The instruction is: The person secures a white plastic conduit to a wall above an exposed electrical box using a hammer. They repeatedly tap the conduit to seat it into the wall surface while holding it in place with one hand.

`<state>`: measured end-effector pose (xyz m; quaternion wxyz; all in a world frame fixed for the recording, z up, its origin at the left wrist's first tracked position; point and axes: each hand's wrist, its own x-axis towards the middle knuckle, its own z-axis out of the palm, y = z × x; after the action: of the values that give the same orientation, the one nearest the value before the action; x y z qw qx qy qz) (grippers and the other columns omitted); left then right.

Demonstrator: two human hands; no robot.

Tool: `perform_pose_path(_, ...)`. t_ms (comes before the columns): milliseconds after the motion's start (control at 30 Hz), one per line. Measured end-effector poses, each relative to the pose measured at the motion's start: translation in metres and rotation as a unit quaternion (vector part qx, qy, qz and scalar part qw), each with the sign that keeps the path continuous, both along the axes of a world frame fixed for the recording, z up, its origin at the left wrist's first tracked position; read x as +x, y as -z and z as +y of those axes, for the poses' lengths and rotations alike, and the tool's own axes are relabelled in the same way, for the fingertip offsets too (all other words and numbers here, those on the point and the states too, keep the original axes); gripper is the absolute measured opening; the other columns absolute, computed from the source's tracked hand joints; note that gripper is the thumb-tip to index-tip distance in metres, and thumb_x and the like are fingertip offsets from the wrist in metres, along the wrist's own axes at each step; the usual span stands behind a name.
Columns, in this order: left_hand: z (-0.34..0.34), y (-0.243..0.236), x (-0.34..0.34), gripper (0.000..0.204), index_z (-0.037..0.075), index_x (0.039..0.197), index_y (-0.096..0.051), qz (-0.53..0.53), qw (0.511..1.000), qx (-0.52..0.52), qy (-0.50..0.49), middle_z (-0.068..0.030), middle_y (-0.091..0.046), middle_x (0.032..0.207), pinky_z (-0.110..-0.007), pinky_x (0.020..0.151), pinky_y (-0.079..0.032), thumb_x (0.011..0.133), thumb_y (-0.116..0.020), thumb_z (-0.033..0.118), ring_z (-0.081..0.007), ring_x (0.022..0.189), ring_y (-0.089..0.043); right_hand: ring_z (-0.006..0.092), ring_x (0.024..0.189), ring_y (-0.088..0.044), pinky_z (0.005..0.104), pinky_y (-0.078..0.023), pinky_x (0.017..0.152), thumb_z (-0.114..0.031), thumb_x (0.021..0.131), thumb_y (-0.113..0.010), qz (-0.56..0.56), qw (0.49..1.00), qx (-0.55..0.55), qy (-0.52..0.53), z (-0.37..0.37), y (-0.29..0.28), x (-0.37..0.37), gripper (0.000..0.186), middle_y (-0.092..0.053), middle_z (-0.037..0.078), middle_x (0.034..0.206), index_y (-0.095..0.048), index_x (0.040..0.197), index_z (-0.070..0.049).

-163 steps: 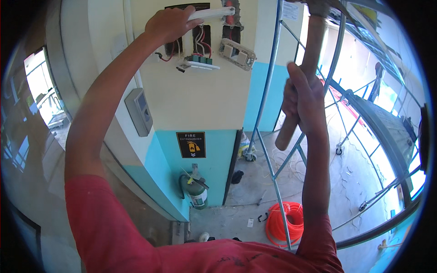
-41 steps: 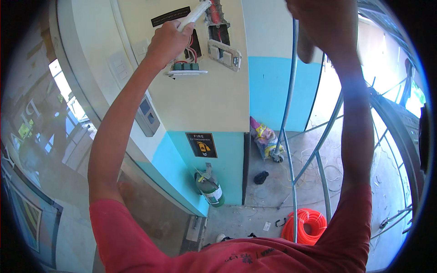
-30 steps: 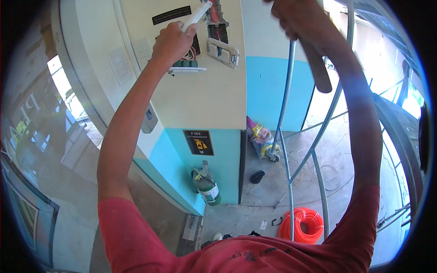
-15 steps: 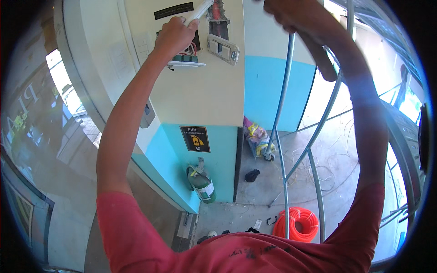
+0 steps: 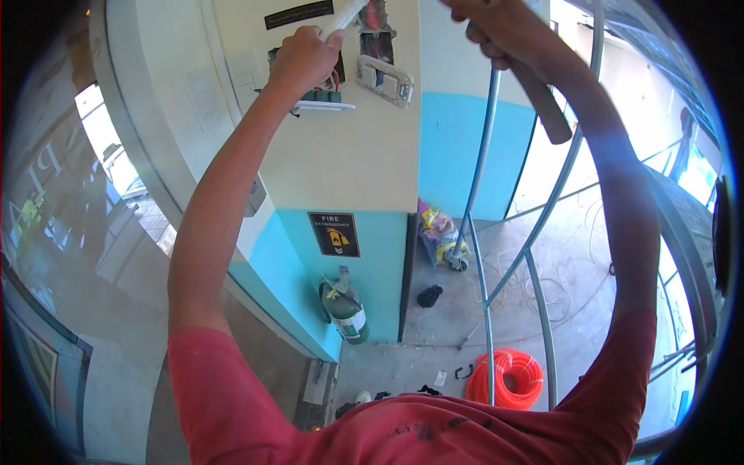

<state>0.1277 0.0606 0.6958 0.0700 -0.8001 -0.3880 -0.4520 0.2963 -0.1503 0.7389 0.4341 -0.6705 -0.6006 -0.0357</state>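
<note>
High on the cream wall, my left hand [image 5: 306, 60] is closed round a long white bar-like piece [image 5: 346, 17], slanting up to the right toward a rough cut channel [image 5: 376, 35] in the plaster. Its far end touches or nearly touches the channel's edge. My right hand [image 5: 504, 35], at the top right, grips a tool with a brown handle [image 5: 549, 112]; the tool's head is out of view. Below my left hand hangs a loosened switch plate [image 5: 325, 107] with wires. Beside it, a white switch frame [image 5: 385, 80] dangles tilted under the channel.
A fire extinguisher [image 5: 347, 314] hangs low on the blue wall under a black sign [image 5: 334, 235]. Metal scaffold tubes [image 5: 487, 194] stand close on the right. An orange coil of hose [image 5: 518, 380], a colourful sack [image 5: 438, 232] and loose wire lie on the floor.
My right hand and the brown-handled tool have shifted slightly down and right. My left hand keeps its hold on the white piece; the view has shifted a little.
</note>
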Motion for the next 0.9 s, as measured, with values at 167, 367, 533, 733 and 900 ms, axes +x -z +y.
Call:
perform_pose_path(167, -0.010, 0.000, 0.002, 0.040, 0.001, 0.090, -0.063, -0.021, 0.999, -0.044, 0.016, -0.0113, -0.066, 0.067, -0.036, 0.063, -0.054, 0.093, -0.050, 0.039, -0.0238, 0.059, -0.068, 0.0081, 0.049, -0.050, 0.0250, -0.043, 0.040, -0.041, 0.099, -0.043, -0.072, 0.944, 0.307, -0.096, -0.019, -0.011, -0.019, 0.042, -0.050, 0.002, 0.063, -0.055, 0.094, -0.001)
perform_pose_path(367, 0.010, -0.001, 0.001, 0.048, -0.002, 0.094, -0.063, 0.005, 0.999, -0.023, 0.034, -0.0159, -0.067, 0.072, -0.041, 0.066, -0.054, 0.091, -0.052, 0.044, -0.0286, 0.062, -0.068, 0.0148, 0.055, -0.051, 0.0313, -0.047, 0.050, -0.039, 0.099, -0.041, -0.057, 0.998, -0.039, 0.008, 0.061, 0.021, 0.016, 0.043, -0.053, 0.005, 0.069, -0.056, 0.099, 0.001)
perform_pose_path(533, 0.014, -0.007, 0.002, 0.053, -0.002, 0.086, -0.062, -0.044, 0.996, -0.054, 0.050, -0.0109, -0.056, 0.058, -0.034, 0.049, -0.047, 0.089, -0.055, 0.051, -0.0201, 0.052, -0.058, 0.0095, 0.051, -0.047, 0.0270, -0.044, 0.044, -0.040, 0.098, -0.046, 0.115, 0.990, -0.016, -0.076, 0.011, 0.011, 0.006, 0.041, -0.049, 0.000, 0.063, -0.054, 0.092, 0.000)
perform_pose_path(733, -0.051, -0.078, -0.026, 0.053, 0.000, 0.101, -0.056, 0.108, 0.946, -0.272, 0.137, -0.0104, -0.049, 0.074, -0.031, 0.054, -0.039, 0.092, -0.052, 0.052, -0.0133, 0.061, -0.049, 0.0019, 0.039, -0.039, 0.0190, -0.037, 0.037, -0.050, 0.093, -0.051, 0.062, 0.996, 0.024, -0.058, -0.030, 0.055, 0.025, 0.044, -0.038, -0.008, 0.052, -0.052, 0.089, -0.006)
perform_pose_path(900, 0.013, -0.059, -0.034, 0.053, 0.003, 0.092, -0.062, 0.013, 0.998, -0.031, 0.062, -0.0017, -0.046, 0.055, -0.029, 0.035, -0.035, 0.090, -0.053, 0.056, -0.0109, 0.040, -0.045, 0.0089, 0.042, -0.051, 0.0246, -0.046, 0.042, -0.054, 0.092, -0.052, 0.058, 0.992, 0.069, -0.088, -0.036, 0.077, 0.023, 0.052, -0.051, 0.001, 0.056, -0.058, 0.092, -0.002)
